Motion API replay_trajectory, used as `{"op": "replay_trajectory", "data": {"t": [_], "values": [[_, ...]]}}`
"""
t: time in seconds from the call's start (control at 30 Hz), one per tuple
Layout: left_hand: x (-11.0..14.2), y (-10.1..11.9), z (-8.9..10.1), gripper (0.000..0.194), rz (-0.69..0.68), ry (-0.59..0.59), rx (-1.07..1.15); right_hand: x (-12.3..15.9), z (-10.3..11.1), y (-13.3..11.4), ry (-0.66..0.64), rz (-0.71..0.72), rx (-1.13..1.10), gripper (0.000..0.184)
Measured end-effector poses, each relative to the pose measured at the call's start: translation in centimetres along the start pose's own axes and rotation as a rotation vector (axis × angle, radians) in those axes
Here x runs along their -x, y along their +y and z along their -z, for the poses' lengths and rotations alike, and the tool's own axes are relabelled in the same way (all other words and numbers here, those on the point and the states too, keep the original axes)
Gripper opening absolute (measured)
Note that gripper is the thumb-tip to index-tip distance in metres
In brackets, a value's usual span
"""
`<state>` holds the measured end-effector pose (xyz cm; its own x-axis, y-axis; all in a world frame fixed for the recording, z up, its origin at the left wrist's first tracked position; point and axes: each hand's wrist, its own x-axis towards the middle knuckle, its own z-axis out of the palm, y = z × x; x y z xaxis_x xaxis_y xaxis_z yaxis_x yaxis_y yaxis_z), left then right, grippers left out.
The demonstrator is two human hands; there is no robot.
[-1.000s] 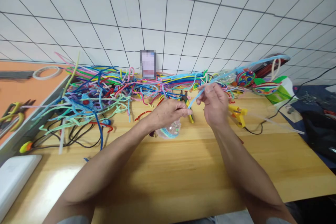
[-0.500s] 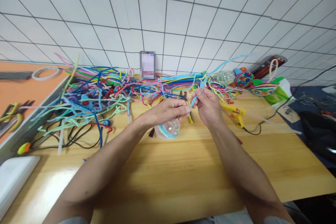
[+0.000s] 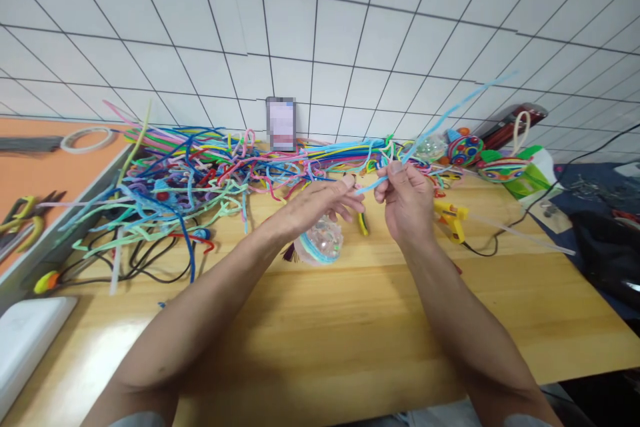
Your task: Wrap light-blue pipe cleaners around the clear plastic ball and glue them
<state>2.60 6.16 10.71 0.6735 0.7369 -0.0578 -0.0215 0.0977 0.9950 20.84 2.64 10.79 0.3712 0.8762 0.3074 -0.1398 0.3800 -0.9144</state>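
Table [image 3: 350, 327] holds a heap [image 3: 173, 180] of stems from nine to twelve o'clock, maybe pushed back to leave room. The right hand [image 3: 407, 203] pinches a blue stem [image 3: 445, 117] toward two o'clock, maybe to steady it; the left hand [image 3: 320, 203], half open, is at its near end, but I can't tell if it grips. A clear ball [image 3: 325, 241] sits at six; words on the phone [image 3: 283, 123] at eleven are too blurry to read.

phone [image 3: 281, 124] by white tiled wall [image 3: 400, 33], pale ring [image 3: 80, 151] on orange surface [image 3: 45, 173]
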Motion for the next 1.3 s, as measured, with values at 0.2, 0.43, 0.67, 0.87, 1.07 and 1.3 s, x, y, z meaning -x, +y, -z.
{"op": "replay_trajectory", "data": {"t": [0.2, 0.43, 0.67, 0.87, 1.07, 1.3], "values": [[-0.3, -0.4, 0.3, 0.066, 0.090, 0.006, 0.255, -0.3, 0.2, 0.3, -0.016, -0.006, 0.000, 0.054], [-0.2, -0.5, 0.3, 0.054, -0.011, -0.037, 0.196, -0.2, 0.1, 0.4, -0.024, -0.051, 0.015, 0.053], [-0.8, -1.4, 0.1, 0.041, -0.136, -0.004, 0.080, 0.0, -0.2, 0.4, -0.033, -0.074, -0.006, 0.051], [-0.6, -1.1, 0.1, 0.047, -0.077, 0.014, 0.131, -0.1, 0.0, 0.6, -0.002, -0.033, -0.010, 0.051], [-0.5, -0.9, -0.2, 0.050, -0.019, 0.053, 0.132, -0.1, -0.1, 0.6, 0.025, -0.020, -0.037, 0.050], [-0.8, -0.8, 0.1, 0.060, -0.071, 0.128, 0.222, -0.2, -0.1, 0.6, 0.044, -0.015, -0.055, 0.050]]}}
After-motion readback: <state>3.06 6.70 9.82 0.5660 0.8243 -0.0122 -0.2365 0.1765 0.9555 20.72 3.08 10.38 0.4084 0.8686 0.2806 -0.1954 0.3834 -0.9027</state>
